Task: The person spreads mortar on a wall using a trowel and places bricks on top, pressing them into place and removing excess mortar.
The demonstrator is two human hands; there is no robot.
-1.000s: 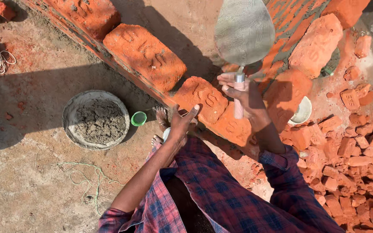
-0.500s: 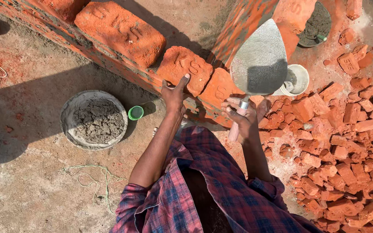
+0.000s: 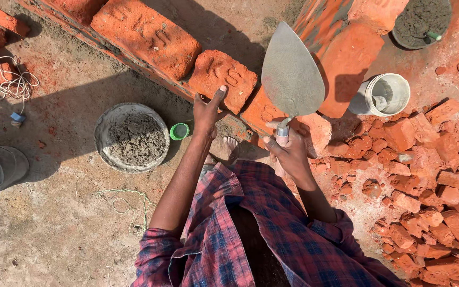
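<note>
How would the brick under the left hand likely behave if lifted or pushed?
The brick looks solid and thick, so probably rigid and heavy for its size. Its rough, gritty faces should resist slipping under the left hand. Blocky and flat-sided, it likely won't roll, though its chipped edges may crumble.

The sandy ground (image 3: 54,223) is carrying a pan of mortar (image 3: 132,137), a small green cup (image 3: 179,131), a white bucket (image 3: 382,94), tangled string (image 3: 11,82) and many broken brick pieces (image 3: 426,175).
</note>
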